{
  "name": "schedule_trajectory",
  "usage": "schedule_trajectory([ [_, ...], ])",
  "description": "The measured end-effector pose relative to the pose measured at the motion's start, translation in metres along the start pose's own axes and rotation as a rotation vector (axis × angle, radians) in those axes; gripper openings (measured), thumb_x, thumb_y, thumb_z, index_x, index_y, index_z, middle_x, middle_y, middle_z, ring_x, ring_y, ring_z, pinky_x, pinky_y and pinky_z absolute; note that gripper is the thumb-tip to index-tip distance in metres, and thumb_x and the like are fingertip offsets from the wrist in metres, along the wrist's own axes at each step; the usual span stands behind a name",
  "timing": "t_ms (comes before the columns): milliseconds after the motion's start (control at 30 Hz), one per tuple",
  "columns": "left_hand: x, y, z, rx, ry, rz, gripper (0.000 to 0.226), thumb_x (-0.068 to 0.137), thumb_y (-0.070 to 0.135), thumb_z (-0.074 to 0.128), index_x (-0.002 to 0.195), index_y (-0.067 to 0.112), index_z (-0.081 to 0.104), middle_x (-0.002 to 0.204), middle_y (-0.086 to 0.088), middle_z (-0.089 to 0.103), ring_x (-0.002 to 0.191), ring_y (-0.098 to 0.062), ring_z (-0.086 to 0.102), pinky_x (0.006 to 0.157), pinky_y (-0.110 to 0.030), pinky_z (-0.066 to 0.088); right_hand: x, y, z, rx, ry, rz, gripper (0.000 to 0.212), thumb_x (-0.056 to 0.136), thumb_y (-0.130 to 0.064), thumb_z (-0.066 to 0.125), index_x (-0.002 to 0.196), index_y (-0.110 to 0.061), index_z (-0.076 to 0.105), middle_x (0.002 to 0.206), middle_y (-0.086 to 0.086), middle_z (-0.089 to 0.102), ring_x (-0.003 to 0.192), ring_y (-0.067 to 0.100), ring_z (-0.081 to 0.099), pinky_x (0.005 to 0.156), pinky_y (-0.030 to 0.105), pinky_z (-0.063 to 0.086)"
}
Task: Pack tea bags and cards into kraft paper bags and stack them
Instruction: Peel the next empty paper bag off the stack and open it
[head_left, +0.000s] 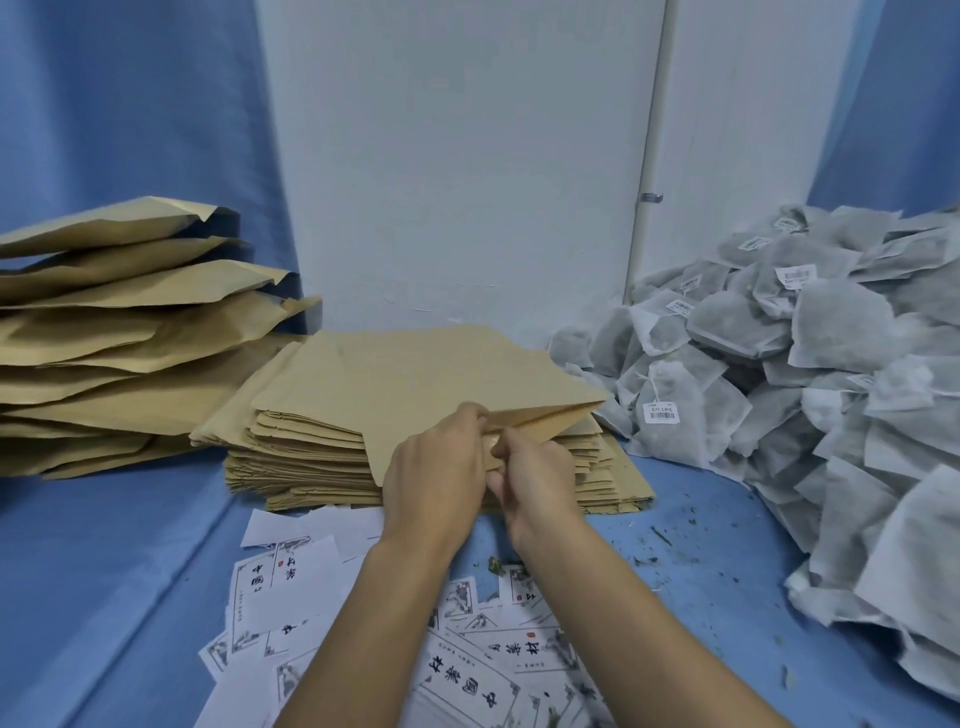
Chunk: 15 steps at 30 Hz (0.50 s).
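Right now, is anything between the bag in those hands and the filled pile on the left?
Nothing visible. The left hand and right hand pinch the top kraft bag; between it and the filled stack lie only the flat bags and blue cloth.

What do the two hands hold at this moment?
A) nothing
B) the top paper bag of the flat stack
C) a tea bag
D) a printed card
B: the left hand and the right hand both pinch the near edge of the top paper bag, which lies on the flat stack.
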<state>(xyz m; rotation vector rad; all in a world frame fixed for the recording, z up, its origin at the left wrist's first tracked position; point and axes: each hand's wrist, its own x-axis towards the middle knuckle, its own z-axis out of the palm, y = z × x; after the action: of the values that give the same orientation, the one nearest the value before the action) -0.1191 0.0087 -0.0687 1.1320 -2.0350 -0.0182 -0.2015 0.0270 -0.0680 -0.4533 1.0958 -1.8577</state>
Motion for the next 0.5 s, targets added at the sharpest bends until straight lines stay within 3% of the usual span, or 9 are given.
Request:
schedule_trajectory([
  [133,0.004,-0.002,-0.005,0.024,0.028,-0.008,0.024,0.100,0.027,0.038,0.112,0.023,0.059,0.096,-0.002,0.070,0.088,-0.029,0.062,0.069,-0.036,0.039,-0.003,0.002,0.003,0.063,-0.077,-0.012,0.030,0.083,0.014,0.042,0.064,-0.006,0.051,0.044,-0.003,0.050,0.039,0.005,0.048,0.042,0.016,0.046],
  [300,0.003,-0.007,-0.005,0.075,-0.057,0.016,0.034,0.093,0.016,0.044,0.124,0.027,0.049,0.124,0.009,0.060,0.101,-0.022,0.061,0.076,-0.033,0.044,0.004,0.005,0.000,0.154,-0.084,0.123,0.014,0.091,0.005,0.045,0.084,0.000,0.056,0.070,0.013,0.050,0.059,0.020,0.051,0.051,0.024,0.056],
  [400,0.004,-0.014,-0.010,0.077,-0.032,0.021,0.043,0.089,0.006,0.047,0.127,0.025,0.049,0.129,0.009,0.057,0.103,-0.024,0.060,0.077,-0.035,0.046,0.004,0.003,-0.002,0.144,-0.091,0.154,0.010,0.094,0.000,0.049,0.091,0.000,0.058,0.068,0.013,0.065,0.060,0.019,0.066,0.052,0.024,0.056],
  [500,0.005,-0.024,-0.019,0.070,0.027,-0.031,0.047,0.086,-0.003,0.048,0.127,0.020,0.053,0.131,0.004,0.057,0.107,-0.028,0.058,0.079,-0.036,0.044,0.005,-0.001,-0.003,0.124,-0.062,0.126,0.007,0.093,-0.003,0.053,0.095,0.001,0.058,0.085,0.015,0.067,0.075,0.022,0.068,0.056,0.023,0.058],
])
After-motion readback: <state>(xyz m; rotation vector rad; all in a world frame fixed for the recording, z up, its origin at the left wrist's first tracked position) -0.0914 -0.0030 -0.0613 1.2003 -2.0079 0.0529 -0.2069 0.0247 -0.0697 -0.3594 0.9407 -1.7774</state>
